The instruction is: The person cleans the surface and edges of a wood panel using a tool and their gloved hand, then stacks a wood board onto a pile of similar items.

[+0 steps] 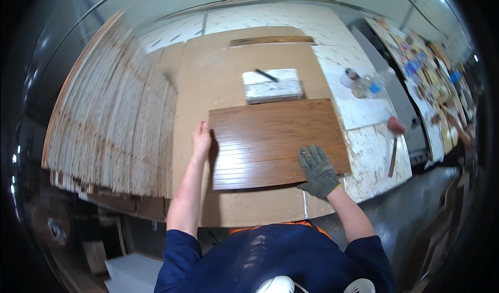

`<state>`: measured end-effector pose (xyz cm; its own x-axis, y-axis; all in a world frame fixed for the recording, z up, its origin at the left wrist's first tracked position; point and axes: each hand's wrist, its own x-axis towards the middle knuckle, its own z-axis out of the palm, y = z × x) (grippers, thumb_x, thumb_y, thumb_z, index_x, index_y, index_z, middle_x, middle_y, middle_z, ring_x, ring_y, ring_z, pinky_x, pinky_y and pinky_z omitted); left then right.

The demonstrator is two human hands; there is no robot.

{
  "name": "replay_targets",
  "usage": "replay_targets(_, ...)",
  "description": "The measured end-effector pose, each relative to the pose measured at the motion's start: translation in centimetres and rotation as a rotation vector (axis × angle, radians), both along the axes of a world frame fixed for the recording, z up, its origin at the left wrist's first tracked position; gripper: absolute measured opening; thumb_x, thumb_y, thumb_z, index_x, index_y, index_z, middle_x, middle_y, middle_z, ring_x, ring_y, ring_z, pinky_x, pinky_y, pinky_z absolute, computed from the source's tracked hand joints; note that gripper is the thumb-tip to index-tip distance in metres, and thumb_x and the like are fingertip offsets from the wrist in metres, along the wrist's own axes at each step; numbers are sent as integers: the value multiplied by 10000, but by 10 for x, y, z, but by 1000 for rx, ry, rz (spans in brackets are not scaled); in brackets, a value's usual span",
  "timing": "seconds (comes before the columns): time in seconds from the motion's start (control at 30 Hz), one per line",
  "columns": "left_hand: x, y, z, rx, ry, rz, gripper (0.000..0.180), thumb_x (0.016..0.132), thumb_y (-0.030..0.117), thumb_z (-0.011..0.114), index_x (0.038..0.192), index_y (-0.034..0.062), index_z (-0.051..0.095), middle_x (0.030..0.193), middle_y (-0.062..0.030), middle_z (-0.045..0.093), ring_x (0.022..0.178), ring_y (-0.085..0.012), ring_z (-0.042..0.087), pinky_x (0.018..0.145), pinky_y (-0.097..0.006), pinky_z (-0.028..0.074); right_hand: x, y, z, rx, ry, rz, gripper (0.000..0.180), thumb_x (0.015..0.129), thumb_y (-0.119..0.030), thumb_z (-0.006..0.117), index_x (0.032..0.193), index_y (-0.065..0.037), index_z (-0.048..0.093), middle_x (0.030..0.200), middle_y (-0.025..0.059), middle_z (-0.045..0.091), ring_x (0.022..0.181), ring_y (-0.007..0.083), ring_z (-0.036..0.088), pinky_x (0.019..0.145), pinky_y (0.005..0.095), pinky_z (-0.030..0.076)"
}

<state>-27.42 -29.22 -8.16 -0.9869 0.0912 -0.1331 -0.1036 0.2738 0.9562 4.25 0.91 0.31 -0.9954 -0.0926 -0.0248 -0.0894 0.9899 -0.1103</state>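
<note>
A brown wooden panel [275,142] with lengthwise grooves lies in front of me on a cardboard sheet. My left hand [201,138] is bare and upright at the panel's left edge, its fingers stretched out; whether they touch the edge is hard to tell. Over the front right corner rests my right hand [317,171] in a dark grey-green glove, fingers flat on the wood. Just behind the panel sits a white, scuffed block [273,89]. A short black stick-like thing [266,75] lies on top of it.
A tall stack of boards [114,116] stands on edge at the left. A narrow wood strip [271,41] lies at the back. To the right are plastic bottles [371,87] and a red-headed mallet [395,129]. Beyond, a cluttered bench [431,80] has another person's arm near it.
</note>
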Motion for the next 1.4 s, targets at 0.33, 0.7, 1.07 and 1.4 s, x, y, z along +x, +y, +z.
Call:
replay_targets(0.33, -19, 47, -5, -16, -56, 168, 332, 947, 212, 606, 1116, -69, 655, 997, -111, 688, 900, -188, 607, 819, -346, 489, 9, 14, -6, 18, 43, -33, 907, 730, -491, 712, 1463, -86, 363, 1522, 128, 351, 1420, 313, 299, 1186, 486, 174)
replay_targets(0.7, 73, 7, 13, -117, -14, 74, 327, 968, 189, 560, 1065, -109, 650, 946, -96, 677, 857, -158, 580, 781, -332, 478, 11, 11, -12, 18, 20, -56, 906, 756, -488, 697, 1485, -101, 323, 1533, 128, 334, 1427, 321, 282, 1190, 490, 149)
replay_targets(1.07, -64, 47, 1, -74, -107, 69, 286, 954, 180, 571, 1062, -77, 632, 976, -91, 649, 857, -193, 590, 775, -366, 497, 11, 15, -16, -110, 130, -72, 891, 677, -329, 745, 1456, -104, 376, 1498, 127, 382, 1390, 319, 342, 1181, 478, 200)
replay_targets(1.4, -45, 43, -4, -76, -31, 21, 251, 939, 172, 584, 1016, -58, 648, 915, -67, 641, 838, -175, 578, 756, -345, 486, 15, 16, -19, -129, 163, -96, 887, 669, -318, 753, 1449, -106, 388, 1485, 120, 399, 1382, 313, 351, 1178, 474, 210)
